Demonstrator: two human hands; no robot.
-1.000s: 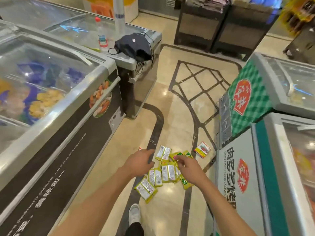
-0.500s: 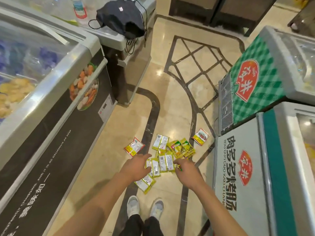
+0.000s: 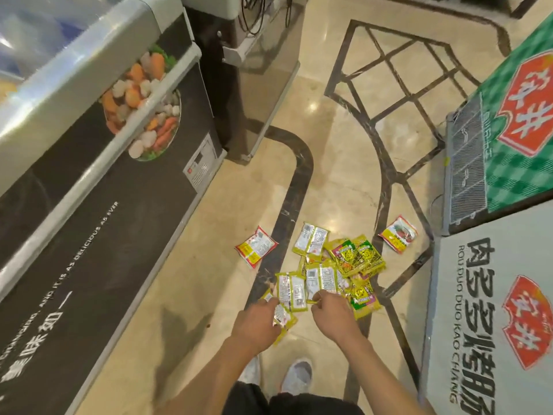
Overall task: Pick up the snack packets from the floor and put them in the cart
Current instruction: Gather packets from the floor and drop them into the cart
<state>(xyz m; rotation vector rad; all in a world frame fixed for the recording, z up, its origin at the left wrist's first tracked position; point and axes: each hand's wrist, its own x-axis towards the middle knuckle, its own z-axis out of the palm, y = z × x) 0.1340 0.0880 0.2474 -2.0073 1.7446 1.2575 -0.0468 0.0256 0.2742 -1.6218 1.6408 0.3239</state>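
Your left hand (image 3: pixel 258 323) is down at the near-left corner of the pile, fingers curled around a yellow packet (image 3: pixel 282 317) whose printed white back pokes out past your knuckles — it looks gripped, though whether it has left the floor (image 3: pixel 185 283) I cannot tell. Your right hand (image 3: pixel 332 316) sits just beside it, fingertips bent together at the near edge of a white-backed packet (image 3: pixel 321 280), seemingly starting a pinch; the thumb is hidden, so the closure is a judgement. Everything else lies beyond your hands, away from your shoes (image 3: pixel 296 375): another white-backed pair (image 3: pixel 291 290) between the two hands and touching both, the green-and-yellow packets (image 3: pixel 357 257) ahead and to the right of your right hand, a further pair (image 3: pixel 311 242) straight ahead past those. Two red-edged packets lie apart from the heap — one (image 3: pixel 256 246) ahead and slightly left of your left hand, the other (image 3: pixel 398 237) well off to the right near the freezer corner (image 3: pixel 443 235), closer to your right hand. The packets under your fingers have their long axes running away from you, so the near short edges are what you meet first; take them there. No cart is in view, so I judge the carrying leg will need a turn.
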